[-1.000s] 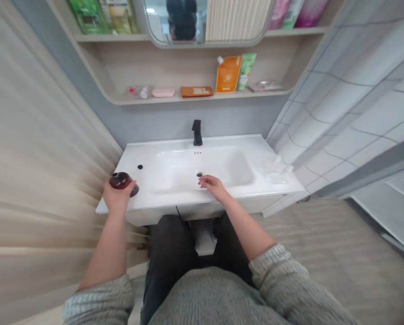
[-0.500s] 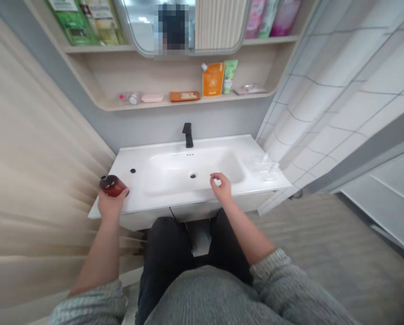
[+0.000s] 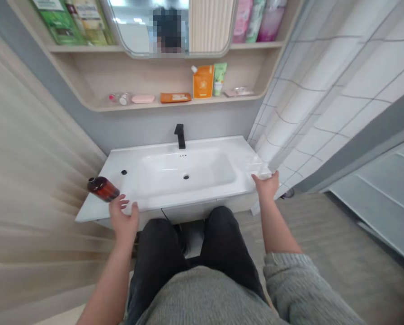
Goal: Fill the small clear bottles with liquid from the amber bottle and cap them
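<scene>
A dark amber bottle (image 3: 103, 188) with an open black neck stands by itself at the left end of the white counter (image 3: 120, 155). Just to its right, over the front edge, my left hand (image 3: 124, 219) is open, thumb and fingers apart, holding nothing. At the counter's right end is a clear plastic holder or tray (image 3: 256, 164), hard to make out against the white. My right hand (image 3: 267, 185) reaches its near side with thumb and fingers spread wide around it. Whether the fingers touch the clear piece is unclear.
A white basin (image 3: 161, 176) with a black tap (image 3: 180, 136) lies between my hands. Above, a shelf (image 3: 147, 106) carries a pink soap case (image 3: 143, 98), an orange pouch (image 3: 203, 81) and a green tube (image 3: 219, 79). A beige curtain (image 3: 25, 180) hangs at the left, and a tiled wall (image 3: 324, 99) rises at the right.
My left hand has let go of the amber bottle and drawn back to its right. My right hand has moved from over the basin to the clear holder, its fingers spreading.
</scene>
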`<action>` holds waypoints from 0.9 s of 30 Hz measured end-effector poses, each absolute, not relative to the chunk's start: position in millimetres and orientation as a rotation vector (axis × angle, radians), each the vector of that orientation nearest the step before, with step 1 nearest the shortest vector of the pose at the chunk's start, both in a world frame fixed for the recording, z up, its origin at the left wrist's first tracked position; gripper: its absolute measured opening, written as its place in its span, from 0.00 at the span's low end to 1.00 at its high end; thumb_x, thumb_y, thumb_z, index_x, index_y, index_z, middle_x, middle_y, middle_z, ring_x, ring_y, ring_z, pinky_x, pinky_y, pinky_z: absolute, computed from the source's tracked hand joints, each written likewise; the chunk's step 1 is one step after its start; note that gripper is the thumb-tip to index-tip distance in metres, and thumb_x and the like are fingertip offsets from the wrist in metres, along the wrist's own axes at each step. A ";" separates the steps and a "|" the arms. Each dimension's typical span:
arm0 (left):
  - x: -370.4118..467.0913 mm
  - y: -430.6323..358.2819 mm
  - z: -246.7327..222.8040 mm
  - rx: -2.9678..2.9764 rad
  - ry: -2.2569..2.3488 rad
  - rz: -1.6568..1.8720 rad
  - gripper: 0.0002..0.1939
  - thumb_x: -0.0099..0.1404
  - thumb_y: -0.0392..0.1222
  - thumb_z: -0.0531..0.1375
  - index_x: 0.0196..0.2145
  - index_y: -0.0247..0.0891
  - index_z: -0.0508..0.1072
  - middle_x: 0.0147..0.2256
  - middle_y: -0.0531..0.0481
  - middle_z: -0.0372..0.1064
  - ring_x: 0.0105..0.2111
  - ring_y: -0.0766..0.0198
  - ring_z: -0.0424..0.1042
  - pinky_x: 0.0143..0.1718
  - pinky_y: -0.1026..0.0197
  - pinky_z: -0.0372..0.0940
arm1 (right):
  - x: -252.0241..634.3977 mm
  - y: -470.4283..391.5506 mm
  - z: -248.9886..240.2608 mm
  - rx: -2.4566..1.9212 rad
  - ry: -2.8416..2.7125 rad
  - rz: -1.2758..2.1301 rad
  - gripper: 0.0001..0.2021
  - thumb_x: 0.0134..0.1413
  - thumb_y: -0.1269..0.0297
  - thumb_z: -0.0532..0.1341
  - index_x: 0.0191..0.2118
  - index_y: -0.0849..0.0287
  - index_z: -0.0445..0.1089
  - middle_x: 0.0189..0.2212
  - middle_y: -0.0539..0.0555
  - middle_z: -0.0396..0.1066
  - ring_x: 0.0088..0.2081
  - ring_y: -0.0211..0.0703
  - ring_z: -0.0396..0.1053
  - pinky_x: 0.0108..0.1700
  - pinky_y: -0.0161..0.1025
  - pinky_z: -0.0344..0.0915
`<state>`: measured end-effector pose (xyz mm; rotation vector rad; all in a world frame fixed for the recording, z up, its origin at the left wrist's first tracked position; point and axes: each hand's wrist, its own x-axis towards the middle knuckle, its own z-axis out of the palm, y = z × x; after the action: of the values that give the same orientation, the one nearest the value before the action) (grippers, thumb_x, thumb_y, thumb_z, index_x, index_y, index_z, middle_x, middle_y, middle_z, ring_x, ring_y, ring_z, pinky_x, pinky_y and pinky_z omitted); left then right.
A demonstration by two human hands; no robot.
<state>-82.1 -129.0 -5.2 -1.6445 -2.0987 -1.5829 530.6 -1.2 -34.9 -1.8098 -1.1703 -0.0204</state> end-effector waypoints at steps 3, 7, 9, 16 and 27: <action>-66.6 -130.3 -3.2 -1.738 -2.129 -1.614 0.24 0.68 0.48 0.63 0.59 0.39 0.70 0.51 0.43 0.72 0.45 0.56 0.76 0.51 0.51 0.74 | 531.2 -1.0 -33.7 -1.909 -0.903 0.035 0.42 0.46 0.45 0.72 0.64 0.62 0.67 0.54 0.76 0.75 0.58 0.76 0.73 0.61 0.70 0.67; -51.8 -133.8 -4.0 -1.887 -2.130 -1.640 0.18 0.69 0.48 0.63 0.54 0.41 0.73 0.47 0.45 0.74 0.42 0.56 0.76 0.50 0.51 0.74 | 523.8 -21.0 -23.4 -1.835 -0.951 0.012 0.33 0.44 0.45 0.74 0.52 0.60 0.74 0.51 0.75 0.76 0.53 0.69 0.74 0.59 0.64 0.68; -38.7 -133.7 -1.1 -2.009 -2.110 -1.689 0.15 0.71 0.49 0.63 0.52 0.41 0.75 0.46 0.45 0.75 0.43 0.56 0.77 0.51 0.51 0.74 | 503.7 -36.5 -17.8 -1.727 -0.996 0.054 0.35 0.42 0.43 0.76 0.52 0.61 0.73 0.51 0.72 0.76 0.50 0.64 0.74 0.57 0.62 0.71; 33.6 -130.1 20.3 -2.890 -1.829 -2.068 0.27 0.68 0.49 0.70 0.63 0.47 0.73 0.63 0.40 0.72 0.61 0.49 0.75 0.61 0.46 0.71 | 353.0 -89.2 1.8 -1.049 -1.301 1.043 0.38 0.39 0.45 0.83 0.55 0.53 0.73 0.47 0.58 0.80 0.49 0.56 0.80 0.57 0.57 0.77; 38.6 -158.3 7.8 -2.534 -2.069 -2.374 0.43 0.54 0.49 0.80 0.64 0.43 0.71 0.62 0.36 0.74 0.60 0.44 0.77 0.65 0.39 0.71 | 260.1 -130.9 59.5 -0.911 -1.777 0.989 0.37 0.47 0.48 0.81 0.62 0.47 0.76 0.52 0.59 0.75 0.53 0.57 0.76 0.56 0.55 0.77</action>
<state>38.6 -158.3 7.8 -2.5345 -2.0689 -2.3738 260.1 -130.9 59.5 -0.9112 -1.7772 0.9890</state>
